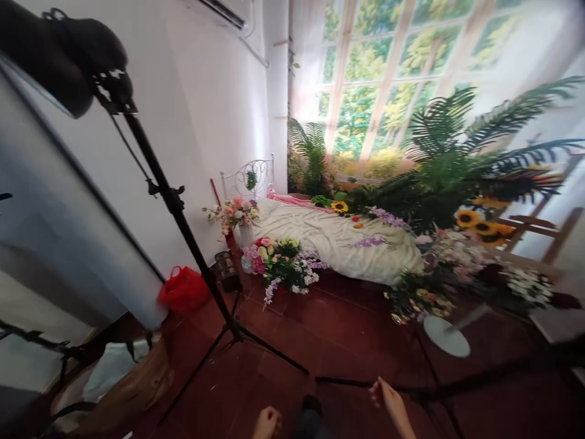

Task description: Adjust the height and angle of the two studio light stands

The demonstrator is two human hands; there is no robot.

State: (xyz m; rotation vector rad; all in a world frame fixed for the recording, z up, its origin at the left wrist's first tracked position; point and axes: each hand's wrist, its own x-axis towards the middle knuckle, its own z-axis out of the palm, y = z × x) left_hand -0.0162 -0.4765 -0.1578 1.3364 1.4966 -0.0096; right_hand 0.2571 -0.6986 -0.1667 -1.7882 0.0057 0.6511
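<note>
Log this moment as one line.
Left hand: fingers curled, nothing visible held | Right hand: near stand leg, contact unclear | Around: lamp, flowers, blanket, red bag

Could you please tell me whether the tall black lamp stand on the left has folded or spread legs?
Spread: the tall black lamp stand has legs splayed across the red tiled floor.

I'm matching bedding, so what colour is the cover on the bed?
The bed cover is cream, showing best in the head view.
</note>
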